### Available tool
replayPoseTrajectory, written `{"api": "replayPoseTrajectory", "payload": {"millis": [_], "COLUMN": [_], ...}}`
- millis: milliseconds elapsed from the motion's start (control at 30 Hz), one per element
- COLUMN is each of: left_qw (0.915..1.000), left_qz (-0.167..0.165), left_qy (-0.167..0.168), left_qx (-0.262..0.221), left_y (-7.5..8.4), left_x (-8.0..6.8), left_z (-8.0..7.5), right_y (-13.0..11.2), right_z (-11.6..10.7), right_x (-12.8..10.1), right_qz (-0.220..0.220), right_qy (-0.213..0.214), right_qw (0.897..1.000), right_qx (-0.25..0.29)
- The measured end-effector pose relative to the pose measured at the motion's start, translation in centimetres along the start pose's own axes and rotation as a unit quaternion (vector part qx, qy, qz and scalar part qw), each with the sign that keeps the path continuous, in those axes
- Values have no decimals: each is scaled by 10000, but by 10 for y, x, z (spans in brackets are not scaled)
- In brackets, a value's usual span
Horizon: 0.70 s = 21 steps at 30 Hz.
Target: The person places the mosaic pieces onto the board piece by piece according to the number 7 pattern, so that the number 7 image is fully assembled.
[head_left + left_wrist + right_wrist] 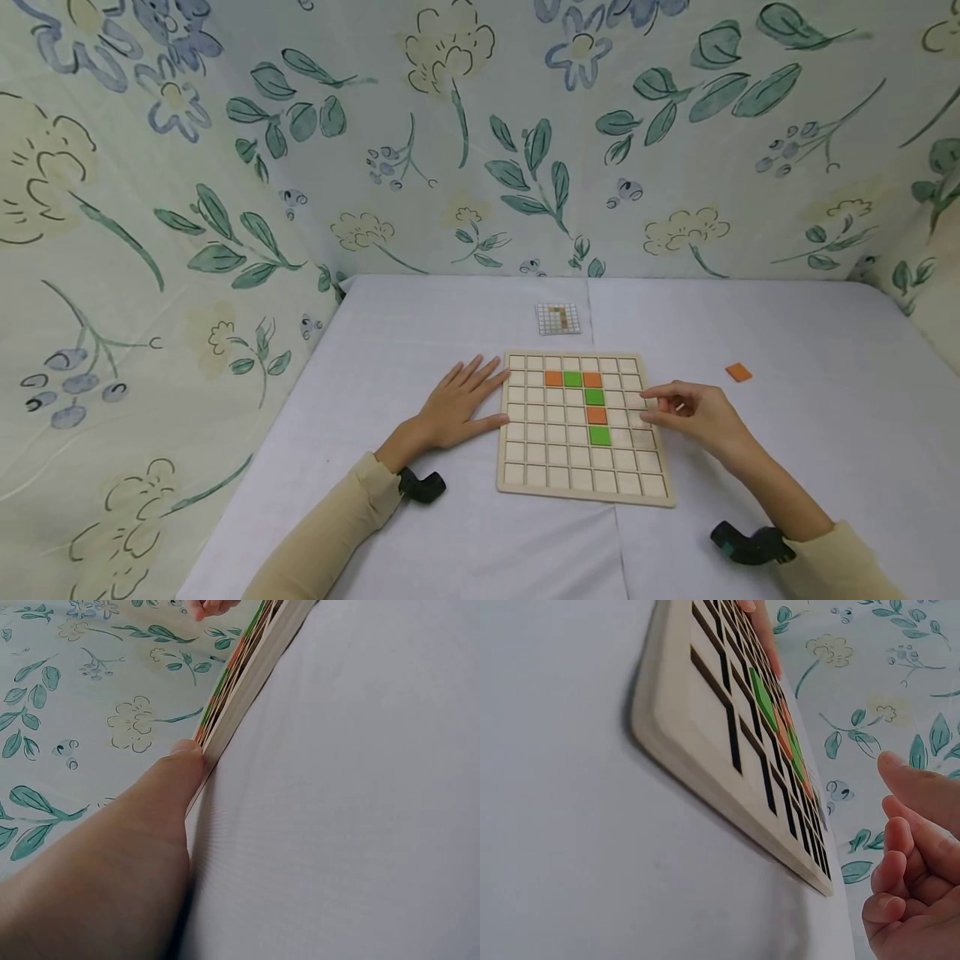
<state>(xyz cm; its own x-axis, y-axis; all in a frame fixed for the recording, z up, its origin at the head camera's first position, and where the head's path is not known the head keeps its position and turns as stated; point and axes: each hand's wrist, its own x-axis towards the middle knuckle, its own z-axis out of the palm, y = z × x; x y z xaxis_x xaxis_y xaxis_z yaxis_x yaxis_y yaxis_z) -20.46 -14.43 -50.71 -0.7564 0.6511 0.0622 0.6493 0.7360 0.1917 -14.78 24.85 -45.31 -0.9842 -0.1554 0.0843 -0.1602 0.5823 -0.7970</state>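
A wooden grid board [558, 481] lies on the table, with orange and green square tiles in some cells. The top of the tile pattern is a short row, and a column runs down from its right end to a green tile [600, 436]. My left hand [461, 407] lies flat with spread fingers, its thumb and fingertips at the board's left edge. Over the right edge hovers my right hand [696, 414], its thumb and index finger extended and apart. The other fingers curl in, and nothing shows between them in the right wrist view.
A loose orange tile [738, 372] lies on the white cloth [825, 358] beyond my right hand. Behind the board is a small card [558, 318] printed with a grid and a coloured pattern. Floral fabric [465, 192] hangs along the back and sides.
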Motion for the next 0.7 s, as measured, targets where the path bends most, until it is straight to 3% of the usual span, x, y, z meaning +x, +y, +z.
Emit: {"api": "replayPoseTrajectory", "payload": {"millis": [400, 700], "left_qw": [10000, 10000], "left_qz": [-25, -32], "left_qy": [-18, -12], "left_qx": [-18, -47], "left_y": [1, 0], "left_x": [0, 0], "left_z": [0, 0], "right_y": [29, 47], "right_z": [-33, -49], "right_x": [2, 4], "right_qz": [81, 554], "right_qy": [671, 1082], "right_qw": [9967, 9921], "right_qx": [-459, -319]}}
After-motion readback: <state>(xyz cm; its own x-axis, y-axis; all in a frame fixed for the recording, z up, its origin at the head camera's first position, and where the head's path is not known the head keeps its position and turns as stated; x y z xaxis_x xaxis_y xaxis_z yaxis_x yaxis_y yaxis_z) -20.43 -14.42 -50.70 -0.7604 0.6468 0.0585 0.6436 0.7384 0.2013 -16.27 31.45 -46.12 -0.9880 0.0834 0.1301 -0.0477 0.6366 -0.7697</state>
